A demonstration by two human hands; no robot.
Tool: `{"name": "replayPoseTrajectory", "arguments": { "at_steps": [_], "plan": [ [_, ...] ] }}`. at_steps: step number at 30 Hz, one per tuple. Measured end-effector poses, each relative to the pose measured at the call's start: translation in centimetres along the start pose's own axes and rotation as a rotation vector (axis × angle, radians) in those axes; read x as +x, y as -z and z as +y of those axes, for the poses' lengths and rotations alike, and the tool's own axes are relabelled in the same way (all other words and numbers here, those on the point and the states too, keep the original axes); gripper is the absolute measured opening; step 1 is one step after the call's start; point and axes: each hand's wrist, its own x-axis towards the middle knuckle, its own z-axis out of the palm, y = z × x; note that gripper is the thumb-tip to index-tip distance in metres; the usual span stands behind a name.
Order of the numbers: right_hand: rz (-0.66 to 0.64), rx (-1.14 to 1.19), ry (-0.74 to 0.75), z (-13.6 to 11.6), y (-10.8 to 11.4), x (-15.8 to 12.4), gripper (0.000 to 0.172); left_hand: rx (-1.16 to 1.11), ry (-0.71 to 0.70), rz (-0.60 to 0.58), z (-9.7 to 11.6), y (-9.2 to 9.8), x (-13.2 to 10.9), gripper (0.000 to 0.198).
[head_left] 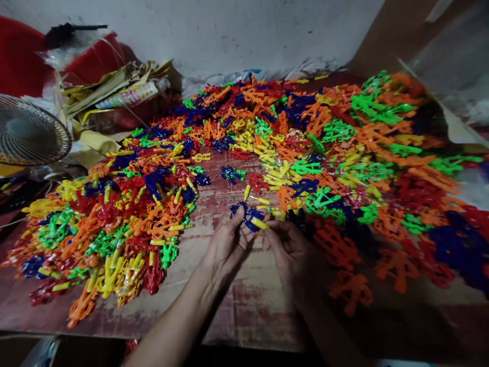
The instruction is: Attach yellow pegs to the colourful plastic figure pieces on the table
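At the far left a fan (26, 127) stands beside a spread heap of coloured plastic pieces (110, 224), many with yellow tubes among them, on the worn table (208, 199). To the right of that heap, the left hand (226, 239) pinches a dark blue plastic piece (246, 211) between thumb and fingers, just above the bare middle strip of the table. The piece looks light and thin, probably moulded hard plastic, stiff with a little spring in its narrow limbs; its shine suggests a slippery surface, so its broader middle seems the surest place to grip, and the slim parts could bend or crack under a hard squeeze. A yellow tube (260, 223) lies across the blue piece's right side, smooth and likely light too, apt to roll if let go; its free end offers the best hold. There the right hand (288, 244), partly in shadow, closes thumb and fingertips on the tube, though how tightly cannot be told. Beyond it, loose yellow tubes (277, 176) lie beside a larger right-hand heap (382, 168) of similar bright, glossy pieces.
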Motion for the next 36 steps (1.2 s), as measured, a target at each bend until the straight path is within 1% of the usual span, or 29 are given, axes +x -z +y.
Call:
{"name": "replayPoseTrajectory", "arguments": {
  "at_steps": [3, 5, 9, 12, 16, 19, 21, 23, 25, 27, 29, 31, 32, 33, 34, 35, 36],
  "plan": [
    [-0.019, -0.007, 0.048, 0.2, 0.2, -0.1, 0.012, -0.012, 0.012, -0.033, -0.3, 0.3, 0.0, 0.021],
    [-0.043, -0.099, 0.104, -0.1, 0.6, -0.2, 0.011, -0.037, 0.054, -0.057, -0.3, 0.7, 0.1, 0.023],
    [-0.043, -0.353, 0.329, -0.4, 1.2, -0.6, 0.011, -0.091, 0.137, -0.037, -0.4, 1.3, 0.4, 0.023],
    [0.007, -0.394, 0.467, -0.3, 1.2, -0.8, 0.015, -0.095, 0.157, -0.003, -0.6, 1.0, 0.3, 0.022],
    [0.038, -0.498, 0.588, -0.7, 1.4, -0.8, 0.018, -0.054, 0.058, -0.017, -1.0, -0.1, -0.2, 0.014],
    [0.017, -0.573, 0.617, -1.0, 1.7, -0.8, 0.017, 0.018, -0.002, -0.014, -1.2, -0.4, -0.5, 0.010],
    [0.009, -0.603, 0.630, -0.9, 1.9, -0.9, 0.016, 0.055, -0.016, -0.028, -1.3, -0.3, -0.5, 0.011],
    [0.027, -0.625, 0.649, -0.7, 2.1, -0.9, 0.018, 0.063, -0.034, -0.053, -1.6, 0.1, -0.3, 0.012],
    [0.033, -0.620, 0.685, -0.4, 2.2, -0.8, 0.021, 0.082, -0.084, -0.061, -2.1, 0.6, 0.1, 0.016],
    [-0.015, -0.609, 0.686, -0.3, 2.0, -0.6, 0.021, 0.152, -0.147, -0.038, -2.6, 1.0, 0.3, 0.020],
    [-0.074, -0.596, 0.647, -0.7, 1.4, -0.5, 0.020, 0.228, -0.179, 0.007, -2.7, 1.1, 0.5, 0.023],
    [-0.103, -0.565, 0.602, -1.4, 0.4, -0.6, 0.022, 0.252, -0.164, 0.036, -1.8, 1.4, 0.3, 0.026],
    [-0.124, -0.552, 0.582, -1.8, -0.2, -0.8, 0.023, 0.258, -0.157, 0.048, -0.7, 1.7, 0.2, 0.026],
    [-0.156, -0.553, 0.562, -2.1, -0.7, -0.9, 0.026, 0.293, -0.165, 0.066, 0.9, 2.2, 0.0, 0.027],
    [-0.191, -0.573, 0.538, -2.3, -1.0, -1.0, 0.029, 0.346, -0.198, 0.099, 2.9, 2.9, -0.3, 0.027],
    [-0.220, -0.614, 0.514, -2.3, -1.1, -1.0, 0.034, 0.488, -0.263, 0.165, 5.3, 3.8, -0.7, 0.031],
    [-0.232, -0.669, 0.492, -2.2, -0.9, -0.9, 0.038, 0.684, -0.399, 0.274, 7.9, 4.8, -1.1, 0.036]
  ]
}}
